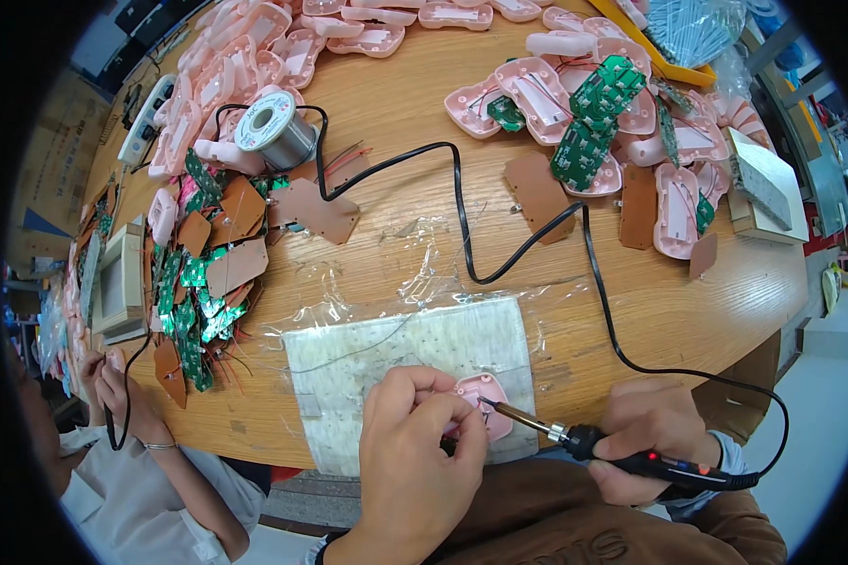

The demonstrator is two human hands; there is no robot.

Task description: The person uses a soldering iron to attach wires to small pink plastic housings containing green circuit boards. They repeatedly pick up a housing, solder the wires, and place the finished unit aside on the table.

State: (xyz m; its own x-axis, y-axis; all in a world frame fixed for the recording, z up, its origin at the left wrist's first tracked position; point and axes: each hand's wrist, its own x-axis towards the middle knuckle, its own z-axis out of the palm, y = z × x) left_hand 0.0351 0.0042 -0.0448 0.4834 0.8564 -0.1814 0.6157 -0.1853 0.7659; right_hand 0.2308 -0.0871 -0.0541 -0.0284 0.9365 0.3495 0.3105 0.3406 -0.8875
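Observation:
My right hand grips a black soldering iron by its handle, where a small red light glows. The iron's tip reaches left to the inside of a small pink plastic shell. This shell is at the right part of a worn whitish mat. Beside it, my left hand is closed, thumb and forefinger drawn together at the shell's left edge. Those fingers hide part of the shell, and whatever they pinch is hidden. A dark bit shows below the left fingers.
A black cord snakes over the wooden table. A solder spool stands back left, near piled pink shells. Green and brown circuit boards heap at left; more boards lie back right. Another person's hands are at far left.

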